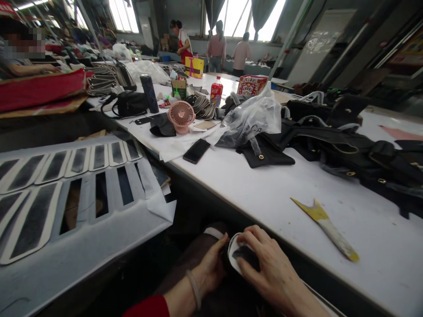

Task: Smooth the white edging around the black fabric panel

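Note:
Between my hands, over my lap and beside the table edge, is a black piece with a white rim (234, 254). My left hand (209, 268) wraps round its left side, thumb up at the rim. My right hand (267, 259) lies over its right side with fingers curled onto the white and dark surface. The underside of the piece is hidden. On the white table to the right rests a yellow forked tool with a pale handle (330, 229).
At left, a grey sheet (132, 224) carries several white-edged dark panels (36, 220). The table (224, 180) holds a phone (196, 151), a pink fan (181, 116), a plastic bag (261, 114), a red bottle (216, 91) and black bag pieces (340, 141). People stand further back.

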`<move>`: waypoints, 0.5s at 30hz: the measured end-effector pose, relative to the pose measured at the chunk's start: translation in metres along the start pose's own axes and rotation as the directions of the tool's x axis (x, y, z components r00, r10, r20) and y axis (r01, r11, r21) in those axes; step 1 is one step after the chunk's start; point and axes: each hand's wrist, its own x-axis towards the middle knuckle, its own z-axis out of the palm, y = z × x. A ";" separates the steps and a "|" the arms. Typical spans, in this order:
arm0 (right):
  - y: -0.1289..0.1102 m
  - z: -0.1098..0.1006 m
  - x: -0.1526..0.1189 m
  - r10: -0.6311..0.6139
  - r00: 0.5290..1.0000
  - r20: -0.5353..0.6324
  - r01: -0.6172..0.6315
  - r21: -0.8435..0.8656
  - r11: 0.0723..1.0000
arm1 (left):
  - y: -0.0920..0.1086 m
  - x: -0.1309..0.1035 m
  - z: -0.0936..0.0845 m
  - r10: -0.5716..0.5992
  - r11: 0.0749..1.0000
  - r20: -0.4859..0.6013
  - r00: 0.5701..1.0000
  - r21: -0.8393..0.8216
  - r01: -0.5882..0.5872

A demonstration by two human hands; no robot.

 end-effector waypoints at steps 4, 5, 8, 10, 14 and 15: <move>-0.001 -0.003 0.003 0.035 0.999 0.031 -0.035 0.007 0.999 | 0.000 0.003 -0.004 -0.028 0.998 0.074 0.997 -0.052 0.032; -0.002 -0.004 0.004 0.043 0.998 0.045 -0.043 0.000 0.999 | 0.000 0.004 -0.005 -0.040 0.997 0.109 0.993 -0.065 0.047; -0.007 -0.007 0.008 0.079 0.993 0.093 -0.076 -0.037 0.996 | -0.001 0.007 -0.004 -0.070 0.990 0.214 0.974 -0.102 0.093; -0.011 -0.008 0.010 0.107 0.987 0.122 -0.101 -0.054 0.993 | -0.002 0.008 -0.003 -0.085 0.985 0.267 0.960 -0.123 0.122; -0.015 -0.009 0.014 0.131 0.982 0.134 -0.121 -0.080 0.989 | 0.000 0.005 -0.001 -0.128 0.972 0.327 0.937 -0.148 0.184; -0.015 -0.009 0.014 0.136 0.981 0.137 -0.125 -0.086 0.988 | 0.001 0.004 0.000 -0.137 0.969 0.334 0.932 -0.151 0.197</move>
